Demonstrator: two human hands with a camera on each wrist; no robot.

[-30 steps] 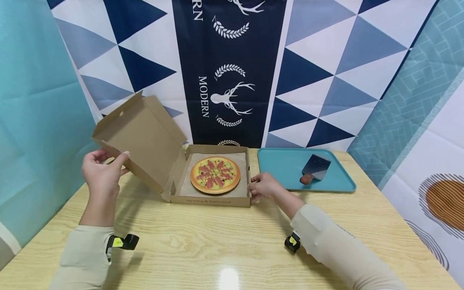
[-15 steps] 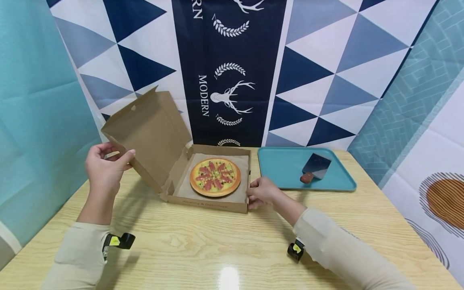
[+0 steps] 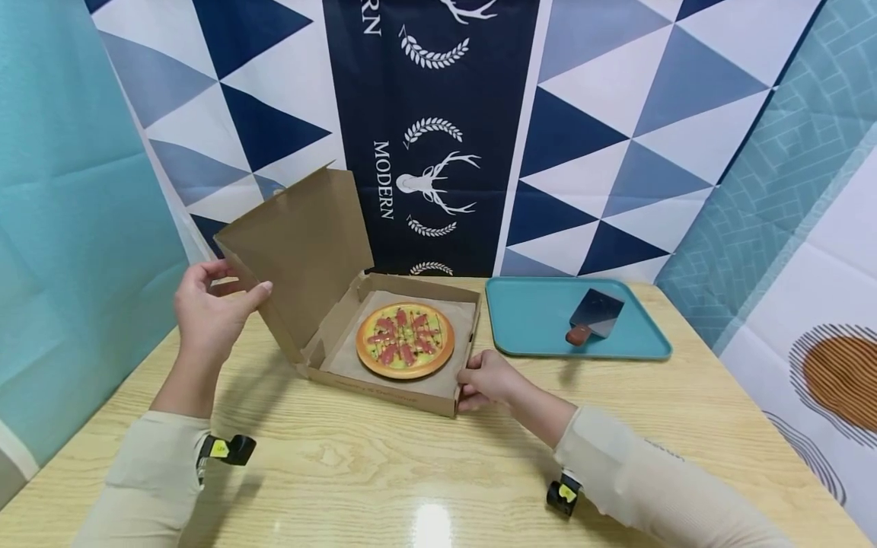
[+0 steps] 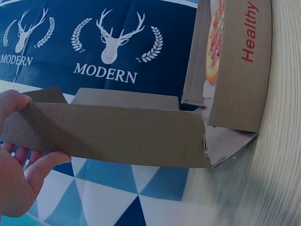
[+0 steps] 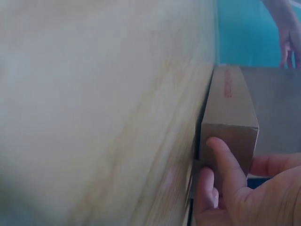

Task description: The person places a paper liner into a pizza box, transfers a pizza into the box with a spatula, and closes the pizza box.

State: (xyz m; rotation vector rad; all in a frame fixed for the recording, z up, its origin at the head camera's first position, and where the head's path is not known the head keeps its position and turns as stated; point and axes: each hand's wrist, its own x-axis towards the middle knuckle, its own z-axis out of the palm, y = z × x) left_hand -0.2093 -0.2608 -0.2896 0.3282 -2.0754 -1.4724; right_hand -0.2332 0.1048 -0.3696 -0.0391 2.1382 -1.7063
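Observation:
An open cardboard pizza box [image 3: 397,396] sits turned at an angle on the table, its lid [image 3: 301,243] raised at the left. Inside, on a sheet of brown paper [image 3: 448,316], lies a round pizza [image 3: 405,340] with red and yellow topping. My left hand [image 3: 212,308] grips the lid's outer edge between thumb and fingers; the left wrist view shows that hand [image 4: 23,174] on the lid's side flap [image 4: 131,134]. At the box's near right corner, my right hand [image 3: 489,379] holds the side wall. In the right wrist view its fingers [image 5: 228,165] press the outside of that corner.
Right of the box lies a teal tray [image 3: 527,312], bearing a pizza server [image 3: 597,313] with a brown handle. Patterned cloth [image 3: 438,91] hangs behind the wooden table [image 3: 356,487], and teal cloth [image 3: 82,228] stands along the left.
The box has turned, its near right corner swinging toward me along with my right hand. The lid has shifted right and looks more upright, with my left hand still holding its edge.

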